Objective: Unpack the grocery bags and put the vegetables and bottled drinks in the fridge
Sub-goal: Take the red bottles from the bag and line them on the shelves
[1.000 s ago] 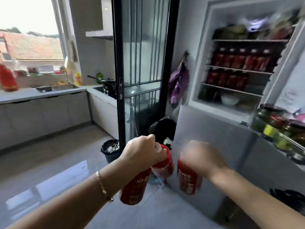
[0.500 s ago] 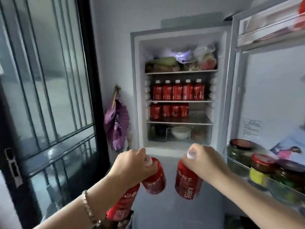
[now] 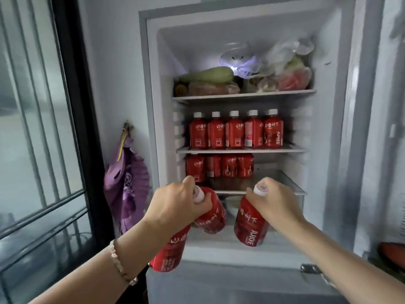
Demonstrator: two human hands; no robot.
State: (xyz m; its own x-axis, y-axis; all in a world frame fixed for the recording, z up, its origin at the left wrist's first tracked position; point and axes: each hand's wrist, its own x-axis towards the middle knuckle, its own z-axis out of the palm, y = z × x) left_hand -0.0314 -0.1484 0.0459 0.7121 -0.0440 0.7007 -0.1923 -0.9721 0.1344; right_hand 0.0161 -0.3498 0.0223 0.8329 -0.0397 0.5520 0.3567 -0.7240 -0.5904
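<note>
The fridge (image 3: 247, 244) stands open straight ahead. My left hand (image 3: 175, 207) grips two red juice bottles by their necks: one (image 3: 211, 218) tilts right, the other (image 3: 169, 251) hangs below my wrist. My right hand (image 3: 274, 202) holds a third red juice bottle (image 3: 249, 227) by its white cap end. Both hands hover just in front of the lower shelves. Bagged vegetables (image 3: 285, 73) and a green gourd (image 3: 208, 75) lie on the top shelf. Several red bottles (image 3: 235, 132) fill the second shelf, and several more (image 3: 219, 165) stand on the left of the third shelf.
The third shelf (image 3: 282, 181) has bare room on its right side. A white bowl (image 3: 232, 205) sits in the drawer below. A purple cloth bag (image 3: 127, 183) hangs on the wall left of the fridge. The black-framed glass door (image 3: 43, 128) is at far left.
My view has turned from the kitchen and closed in on the fridge. Both hands have risen with their bottles toward the lower shelves.
</note>
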